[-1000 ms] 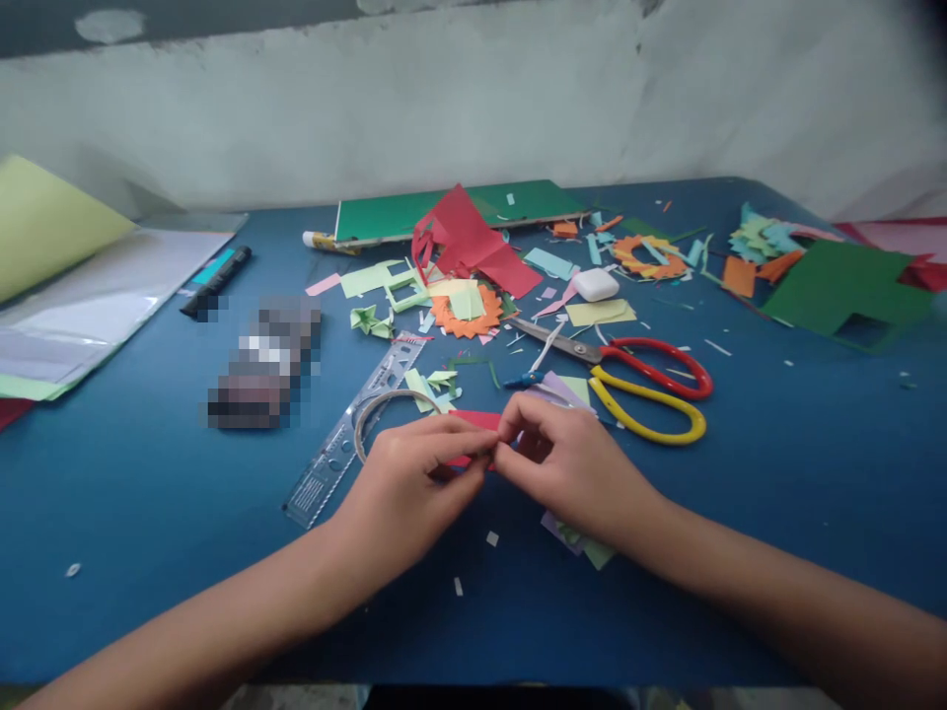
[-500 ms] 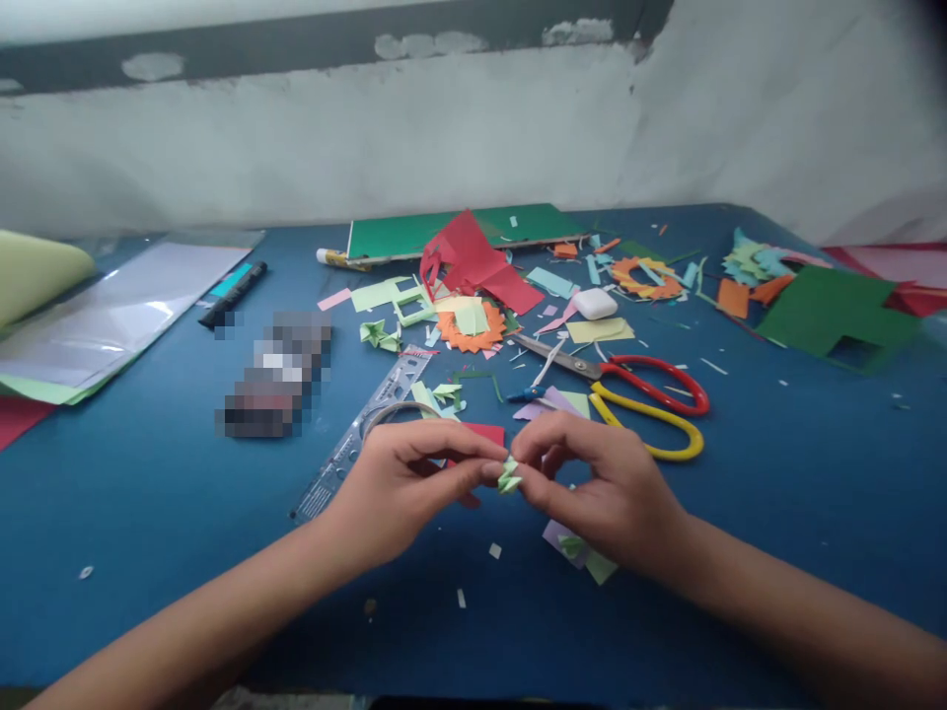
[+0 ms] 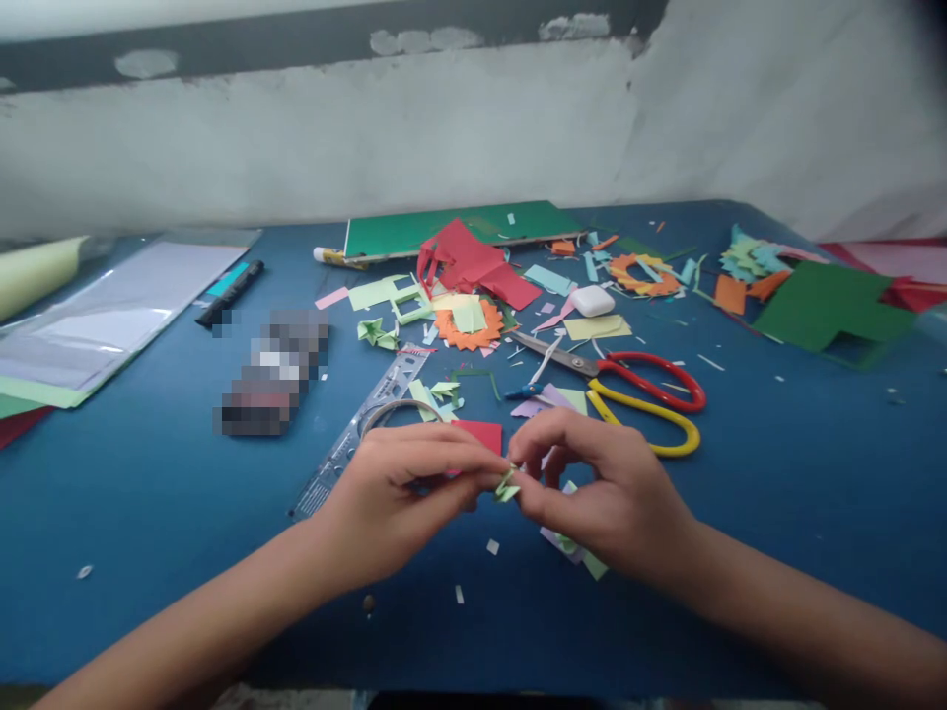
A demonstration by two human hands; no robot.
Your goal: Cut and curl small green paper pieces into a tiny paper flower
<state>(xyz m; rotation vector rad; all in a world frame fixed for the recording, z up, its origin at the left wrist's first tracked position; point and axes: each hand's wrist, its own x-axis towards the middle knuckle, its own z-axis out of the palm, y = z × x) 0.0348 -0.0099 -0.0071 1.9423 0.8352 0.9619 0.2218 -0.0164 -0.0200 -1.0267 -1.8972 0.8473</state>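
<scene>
Between my two hands is a small folded piece of light green paper (image 3: 506,487). My left hand (image 3: 403,493) pinches it from the left, thumb and forefinger pressed together. From the right, my right hand (image 3: 603,483) grips it with thumb and forefinger, its other fingers curled. Fingertips cover part of the folds. Behind my left hand lie a red paper square (image 3: 479,439), a roll of tape (image 3: 381,412) and a clear ruler (image 3: 340,454). Under my right hand are purple and green paper bits (image 3: 568,545), partly hidden.
Scissors (image 3: 651,375) with red and yellow handles lie beyond my right hand. Red paper (image 3: 473,266), orange paper rings (image 3: 466,325) and a green board (image 3: 459,227) are farther back. A black marker (image 3: 231,294), a pixelated object (image 3: 277,370) and plastic-covered sheets (image 3: 125,306) lie left.
The folded green paper has turned and dipped slightly between my fingertips. My left fingers have straightened and closed together a little. The view has shifted slightly.
</scene>
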